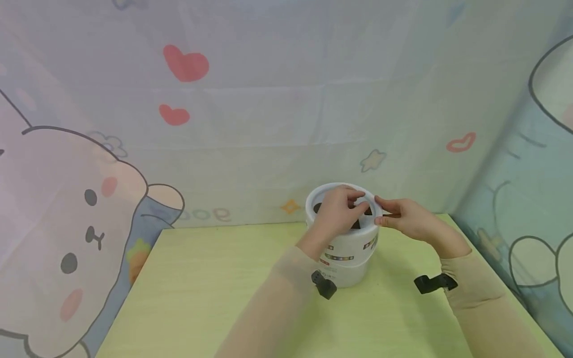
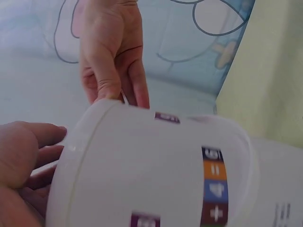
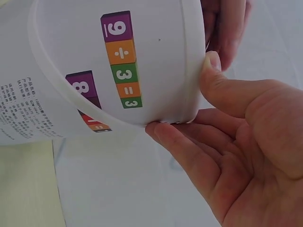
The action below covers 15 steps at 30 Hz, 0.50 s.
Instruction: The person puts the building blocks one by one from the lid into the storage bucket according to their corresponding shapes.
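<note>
A white round bucket [image 1: 342,271] with printed coloured number blocks [image 3: 122,59] stands upright on the table in the head view. Its lid [image 1: 368,229] has dark cut-out openings. Over the lid reaches my left hand [image 1: 337,211], its fingers loosely bent and thumb apart from them; nothing shows between them. On the rim's right side, my right hand [image 1: 409,219] pinches the edge, thumb on top and fingers below, as the right wrist view [image 3: 246,127] shows. Part of the lid is hidden behind my left hand. The left wrist view shows left fingers [image 2: 45,137] beside the rim.
The bucket stands on a pale green table [image 1: 224,288], near its back edge. A printed cloth [image 1: 268,124] hangs behind and at both sides. Small black cameras [image 1: 323,284] sit on both wrists.
</note>
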### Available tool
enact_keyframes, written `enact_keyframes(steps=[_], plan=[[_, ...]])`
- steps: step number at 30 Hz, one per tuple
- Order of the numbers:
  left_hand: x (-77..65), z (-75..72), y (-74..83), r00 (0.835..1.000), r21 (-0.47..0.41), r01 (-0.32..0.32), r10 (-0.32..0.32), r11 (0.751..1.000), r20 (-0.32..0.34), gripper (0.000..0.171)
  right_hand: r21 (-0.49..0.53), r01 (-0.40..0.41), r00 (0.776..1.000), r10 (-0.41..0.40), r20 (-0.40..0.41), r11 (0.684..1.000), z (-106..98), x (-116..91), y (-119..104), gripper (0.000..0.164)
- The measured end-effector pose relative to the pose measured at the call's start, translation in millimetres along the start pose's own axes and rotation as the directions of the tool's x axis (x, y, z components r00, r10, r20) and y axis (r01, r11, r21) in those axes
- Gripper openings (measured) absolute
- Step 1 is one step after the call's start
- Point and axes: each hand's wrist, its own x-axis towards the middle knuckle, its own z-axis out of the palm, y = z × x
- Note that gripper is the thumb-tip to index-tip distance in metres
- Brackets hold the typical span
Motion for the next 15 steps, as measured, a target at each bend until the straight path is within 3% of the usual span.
enact_keyframes(steps=[3,6,10,12,15], plan=[[-11.4,-13.4,-11.4,0.991,-0.017,-0.100,0.099,0.995,-0.085,0.032,0.000,0.004,1.000,-0.004,-0.009,1.000,1,2,1,0.075],[-24.8,-26.1,-24.7,0.962,-0.058,-0.188,0.172,0.980,-0.212,0.029,-0.007,0.039,0.998,-0.040,-0.039,0.999,1,2,5,0.075],[-45.8,-36.9,-44.3,0.922,-0.078,-0.237,0.199,0.968,-0.333,0.033,-0.083,0.140,0.977,-0.151,-0.150,0.987,6,-9,29,0.067],[-59.8,-41.5,-58.4,0.920,-0.012,-0.228,0.211,0.974,-0.331,0.040,-0.122,0.177,0.957,-0.200,-0.211,0.977,14,-17,46,0.063],[-83.8,-47.4,-87.8,0.942,0.137,-0.208,0.236,0.969,-0.240,0.057,-0.169,0.175,0.933,-0.219,-0.285,0.970,31,-35,72,0.063]])
